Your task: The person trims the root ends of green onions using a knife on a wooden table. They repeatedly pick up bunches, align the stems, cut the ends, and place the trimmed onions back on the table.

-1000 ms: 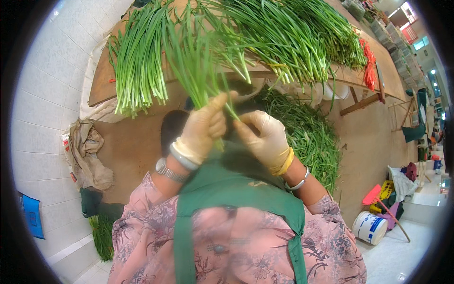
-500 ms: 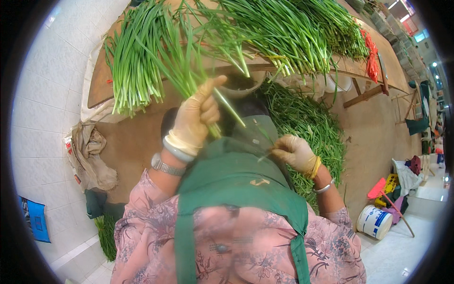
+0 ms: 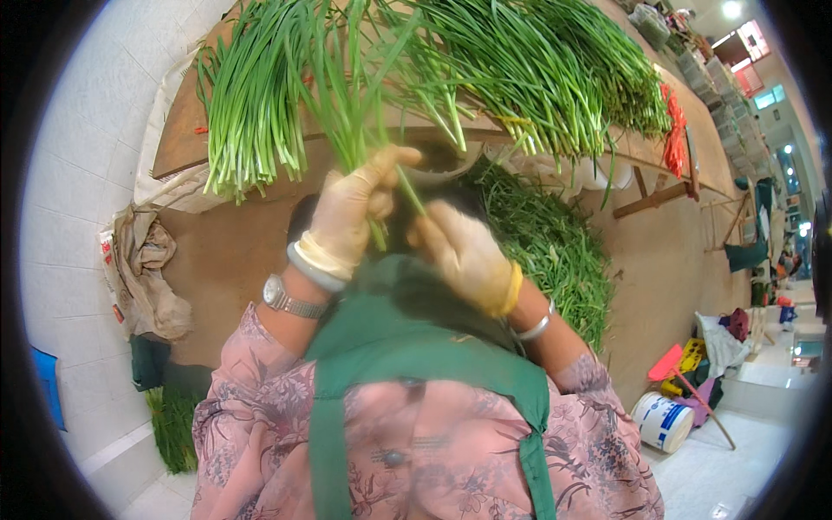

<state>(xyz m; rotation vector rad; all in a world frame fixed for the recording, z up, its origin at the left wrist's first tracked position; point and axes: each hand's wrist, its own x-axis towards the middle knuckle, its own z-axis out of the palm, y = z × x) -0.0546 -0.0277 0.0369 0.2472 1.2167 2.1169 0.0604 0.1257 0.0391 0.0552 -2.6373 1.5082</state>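
A small bunch of garlic chives point(image 3: 345, 130) stands up out of my gloved left hand point(image 3: 349, 212), its fingers closed round the pale stems. One stalk point(image 3: 410, 191) slants down from that hand toward my right. My gloved right hand point(image 3: 464, 251) pinches at the lower end of this stalk, slightly blurred, close beside the left. Beyond my hands, a thick row of garlic chives point(image 3: 256, 121) lies on the wooden table point(image 3: 180, 139), stem ends toward me. A few loose stalks point(image 3: 446, 113) and a bigger pile point(image 3: 537, 87) lie further right.
A heap of loose green leaves point(image 3: 563, 260) lies on the floor to my right, below the table edge. Red ties point(image 3: 674, 130) hang at the table's right end. A crumpled sack point(image 3: 143, 269) is at left. A white bucket point(image 3: 666, 422) stands right, near a red-headed broom point(image 3: 667, 362).
My right hand has come up and left from beside the apron to the stalk sticking out of my left hand. The thin green piece it held is no longer visible. My left hand keeps the bunch.
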